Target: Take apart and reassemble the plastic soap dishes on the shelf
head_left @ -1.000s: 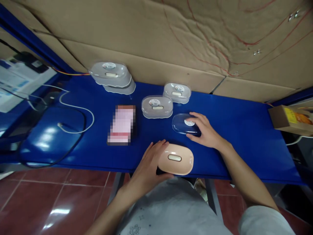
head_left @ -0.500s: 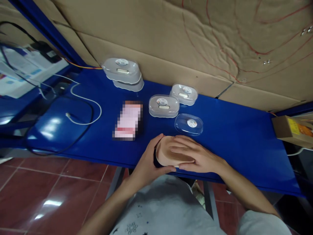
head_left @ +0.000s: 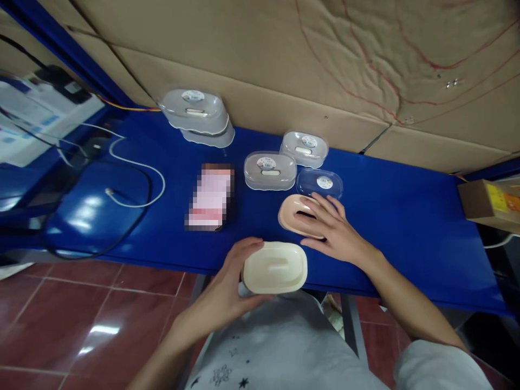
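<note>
My left hand (head_left: pixel 233 284) is wrapped around the left end of a cream oval box (head_left: pixel 276 273), held near the table's front edge with its hollow inside facing up. My right hand (head_left: pixel 331 230) lies across a peach oval lid (head_left: pixel 290 214), fingers over its top and far rim and thumb at the near side. A dark gap shows between the fingers. Just behind, a clear oval cover (head_left: pixel 312 181) with a round white label lies close to my right fingertips; whether they touch cannot be made out.
Two clear-covered oval boxes, one nearer (head_left: pixel 270 172) and one farther (head_left: pixel 304 149), stand behind. Stacked clear covers (head_left: pixel 195 111) are at the back left. A pixelated phone-like rectangle (head_left: pixel 209 197) lies left of centre, a white cable (head_left: pixel 162 179) beyond it. A cardboard box (head_left: pixel 487 200) stands at right.
The peach lid has come off the cream box and moved forward and right with my right hand. The clear cover has shifted back. My left hand still holds the box, its inside now exposed.
</note>
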A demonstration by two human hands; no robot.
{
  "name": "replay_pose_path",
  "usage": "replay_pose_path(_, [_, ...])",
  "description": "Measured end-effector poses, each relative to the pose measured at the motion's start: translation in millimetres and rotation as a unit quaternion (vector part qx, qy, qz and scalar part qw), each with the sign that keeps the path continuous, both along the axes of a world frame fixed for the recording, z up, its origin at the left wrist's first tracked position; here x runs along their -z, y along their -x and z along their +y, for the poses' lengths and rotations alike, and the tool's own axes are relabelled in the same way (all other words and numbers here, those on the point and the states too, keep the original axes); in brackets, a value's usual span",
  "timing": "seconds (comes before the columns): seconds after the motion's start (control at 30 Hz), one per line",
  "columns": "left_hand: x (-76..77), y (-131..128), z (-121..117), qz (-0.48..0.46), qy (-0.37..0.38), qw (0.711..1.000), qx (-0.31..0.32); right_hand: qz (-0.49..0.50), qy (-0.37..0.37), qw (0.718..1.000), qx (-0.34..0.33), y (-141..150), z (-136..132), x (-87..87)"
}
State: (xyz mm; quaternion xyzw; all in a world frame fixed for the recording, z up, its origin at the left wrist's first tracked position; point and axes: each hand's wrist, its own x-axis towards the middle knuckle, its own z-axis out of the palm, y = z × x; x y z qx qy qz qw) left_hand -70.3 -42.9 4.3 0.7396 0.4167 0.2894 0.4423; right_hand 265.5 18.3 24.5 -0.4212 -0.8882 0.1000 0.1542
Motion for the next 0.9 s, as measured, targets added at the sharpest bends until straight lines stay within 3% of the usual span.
replay_pose_path(0.13, [0.6, -15.2, -4.2, -0.187, 0.058, 0.976, -0.092, 0.068, -0.043, 0.991, -0.104, 14.7, -15.3, -11.5])
replay_pose_path(0.27, [-7.4, -38.8, -9.9, -0.309, 0.177, 0.928, -0.111, 0.098, -0.098, 0.975, -0.175, 34.4, -32.7, -11.3])
replay_pose_path(0.43, [-13.2, -55.0, -10.6, -0.418, 0.396, 0.811, -0.105, 0.069, -0.109, 0.973, -0.193, 33.8, -30.6, -1.7])
replay_pose_path(0.5, [-11.1, -53.4, -8.0, -0.455, 0.43, 0.771, -0.115, 0.085, -0.079, 0.979, -0.166, 25.2, -23.6, -1.0])
replay_pose_path(0.6, [-5.8, -44.2, -3.4, -0.508, 0.406, 0.748, -0.133, 0.068, -0.036, 0.996, -0.047, 11.0, -11.1, -1.8])
replay_pose_path(0.73, [-1.7, -34.6, 0.9, -0.525, 0.35, 0.759, -0.159, 0.016, -0.035, 0.999, 0.013, 3.1, -0.3, 0.5])
replay_pose_path(0.9, [-2.0, -47.5, 2.2, -0.514, 0.368, 0.755, -0.176, 0.117, -0.076, 0.987, 0.078, 10.0, -5.7, -2.3])
